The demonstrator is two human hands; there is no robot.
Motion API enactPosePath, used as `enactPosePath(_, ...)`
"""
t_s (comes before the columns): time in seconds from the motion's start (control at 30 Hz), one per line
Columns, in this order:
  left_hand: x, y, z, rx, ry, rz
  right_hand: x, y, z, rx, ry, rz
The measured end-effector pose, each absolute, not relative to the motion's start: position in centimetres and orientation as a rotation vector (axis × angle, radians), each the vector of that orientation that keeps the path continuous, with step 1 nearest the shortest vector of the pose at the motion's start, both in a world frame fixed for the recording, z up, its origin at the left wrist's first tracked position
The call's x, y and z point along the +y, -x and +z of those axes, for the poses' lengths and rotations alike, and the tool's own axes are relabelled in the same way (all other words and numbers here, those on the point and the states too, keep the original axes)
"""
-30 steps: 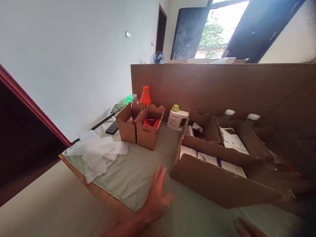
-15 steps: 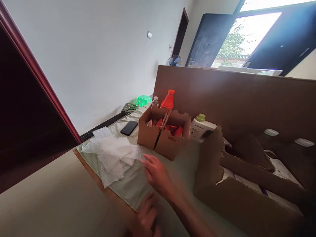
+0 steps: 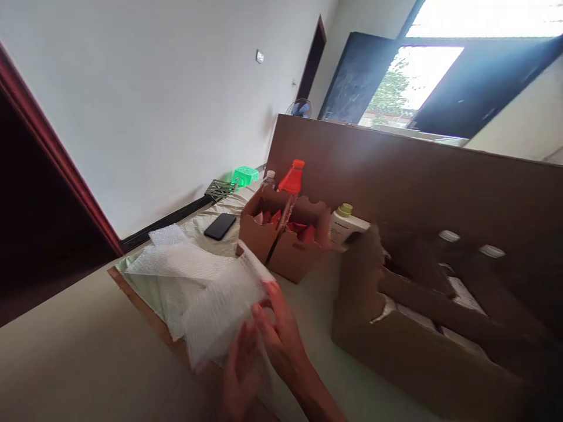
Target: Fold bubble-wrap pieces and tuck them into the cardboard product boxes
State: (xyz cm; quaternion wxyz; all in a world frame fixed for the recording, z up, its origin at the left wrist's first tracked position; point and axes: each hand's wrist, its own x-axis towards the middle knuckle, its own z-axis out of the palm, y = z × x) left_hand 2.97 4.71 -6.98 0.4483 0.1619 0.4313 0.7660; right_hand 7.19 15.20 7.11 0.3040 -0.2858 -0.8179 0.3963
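Bubble wrap left of boxes

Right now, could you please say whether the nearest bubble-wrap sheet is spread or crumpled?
Spread: the bubble-wrap sheet, in the right hand, shows its broad face.

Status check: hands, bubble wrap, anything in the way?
Right hand holding bubble-wrap sheet. Left hand blurred near it, grip unclear. More sheets, phone, small boxes beyond.

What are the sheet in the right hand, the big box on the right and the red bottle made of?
Sheet: thin translucent plastic, probably bubble wrap, by its milky, textured look.
Big box: matt brown cardboard, likely corrugated, by its ragged, torn edge.
Red bottle: probably smooth plastic, by its even colour and moulded shape.
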Motion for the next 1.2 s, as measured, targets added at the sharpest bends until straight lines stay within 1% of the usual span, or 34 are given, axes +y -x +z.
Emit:
enactPosePath(0.1,4.6,-2.5,-3.5,0.836,-0.268,1.847,11.9,-15.0,5.1,-1.871,0.921,1.154)
enactPosePath(0.17,3.8,-3.2,-1.4,0.702,-0.176,1.780,9.7,-19.3,2.9,-1.751,1.027,1.100)
enactPosePath(0.23,2.9,-4.6,-0.1,0.672,-0.075,1.699,7.4,-22.9,0.8,-1.697,1.113,0.990)
enactPosePath(0.33,2.2,-6.9,0.6,0.932,-0.044,1.551,4.2,-27.2,-1.2,-1.626,1.294,0.903)
enactPosePath(0.43,3.0,-8.9,0.4,1.260,-0.360,1.412,2.0,-30.7,-1.8,-1.420,1.469,0.950)
enactPosePath(0.53,5.1,-9.9,0.2,1.581,-0.896,1.235,0.7,-34.2,-1.9,-1.279,1.437,1.152)
enactPosePath(0.6,6.3,-9.7,-0.1,1.750,-1.117,1.150,-0.3,-36.6,-1.8,-1.273,1.362,1.299)
enactPosePath(0.67,6.9,-9.0,-0.4,1.895,-1.263,1.173,-1.3,-38.8,-1.7,-1.322,1.340,1.314)
enactPosePath(0.8,6.0,-8.4,-0.3,2.141,-1.807,1.230,-1.6,-40.6,-0.9,-1.494,1.415,0.913)
enactPosePath(0.87,5.6,-9.6,0.2,2.064,-2.100,1.194,0.2,-39.6,-0.2,-1.655,1.351,0.687)
enactPosePath(0.93,6.0,-11.7,0.6,1.889,-2.347,1.143,3.0,-37.1,0.6,-1.873,1.243,0.563)
enactPosePath(1.03,8.1,-14.4,0.1,1.740,-2.535,0.951,7.5,-32.7,1.3,-2.158,1.261,0.551)
enactPosePath(1.13,9.7,-14.3,-1.8,1.859,-2.534,0.647,9.8,-31.5,0.5,-2.312,1.376,0.557)
enactPosePath(1.2,9.4,-12.4,-3.6,1.943,-2.527,0.487,9.3,-34.1,-0.8,-2.342,1.433,0.497)
